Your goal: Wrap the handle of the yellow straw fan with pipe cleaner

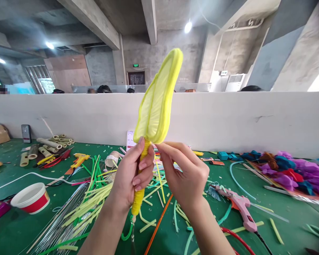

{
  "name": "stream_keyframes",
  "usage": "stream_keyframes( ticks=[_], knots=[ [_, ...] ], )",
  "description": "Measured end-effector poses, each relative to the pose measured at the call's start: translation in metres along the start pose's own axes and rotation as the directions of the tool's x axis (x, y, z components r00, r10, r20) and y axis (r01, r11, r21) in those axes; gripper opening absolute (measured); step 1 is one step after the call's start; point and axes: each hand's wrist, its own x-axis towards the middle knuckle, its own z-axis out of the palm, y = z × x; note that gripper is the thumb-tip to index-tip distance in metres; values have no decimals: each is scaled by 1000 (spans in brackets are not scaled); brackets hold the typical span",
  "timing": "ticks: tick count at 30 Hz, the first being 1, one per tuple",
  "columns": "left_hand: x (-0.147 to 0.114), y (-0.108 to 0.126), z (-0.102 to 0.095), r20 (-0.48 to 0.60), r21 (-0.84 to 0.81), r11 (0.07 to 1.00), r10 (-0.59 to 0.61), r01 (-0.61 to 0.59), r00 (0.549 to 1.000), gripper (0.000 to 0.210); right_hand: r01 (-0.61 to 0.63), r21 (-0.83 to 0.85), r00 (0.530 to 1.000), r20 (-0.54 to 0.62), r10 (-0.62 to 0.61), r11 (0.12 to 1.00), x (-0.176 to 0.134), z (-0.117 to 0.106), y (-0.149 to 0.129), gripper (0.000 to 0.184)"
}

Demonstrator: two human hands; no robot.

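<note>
My left hand (134, 171) is closed around the yellow wrapped stem (138, 198) of a leaf-shaped piece (159, 102). The piece has pale, sheer panels with a fuzzy yellow edge and midrib, and it stands upright, leaning right at the top. At its base, on the right side, my right hand (184, 173) has thumb and forefinger pinched together. What lies between those fingertips is too small to make out. Below the stem's lower end, a thin twisted metal wire (133, 230) shows beside a green curled pipe cleaner (127, 232).
Yellow-green pipe cleaner pieces (91, 200) and metal wires (61, 216) cover the left. A paper cup (32, 198) and yellow glue gun (80, 160) stand there too. A pink glue gun (238, 203) and purple bundles (305, 173) lie right. Behind is a white partition (69, 117).
</note>
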Motion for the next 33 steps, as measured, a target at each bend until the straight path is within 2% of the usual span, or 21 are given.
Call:
stream_keyframes(
  ticks=[2,5,7,11,15,17,19,21,24,26,30,33],
  knots=[
    [1,-2,0,-24,55,998,34,-33,999,39,-70,49,996,55,68,996,5,-6,-5,23],
    [-1,-9,3,-89,213,963,187,-165,978,50,-122,57,986,121,115,991,8,-12,-10,20],
    [-3,-12,4,-106,280,936,250,-212,962,53,-99,36,986,135,93,994,8,-13,-10,22],
    [-5,-12,4,-113,283,935,252,-212,961,48,-22,-5,993,115,22,1000,5,-11,-8,24],
    [-2,-12,1,-96,322,915,288,-244,953,46,-34,34,994,101,30,999,5,-12,-11,24],
    [-2,-15,1,-110,386,874,362,-296,926,45,-53,53,994,101,48,997,6,-14,-14,22],
    [-2,-19,1,-138,477,802,472,-359,871,42,-92,47,990,113,86,995,7,-16,-17,19],
    [-3,-23,1,-139,573,703,589,-420,796,40,-141,22,982,128,137,990,8,-17,-20,14],
    [-5,-24,-1,-43,713,499,732,-492,680,39,-231,30,965,132,225,972,8,-16,-24,8],
    [-6,-22,-5,40,804,342,785,-486,618,36,-292,70,951,124,283,954,6,-13,-25,8],
    [-9,-15,-9,171,908,85,819,-411,548,32,-391,143,920,68,385,909,0,-4,-25,11],
    [-10,-13,-7,216,909,22,830,-416,514,33,-451,248,888,35,458,857,-6,3,-22,7]
  ],
)
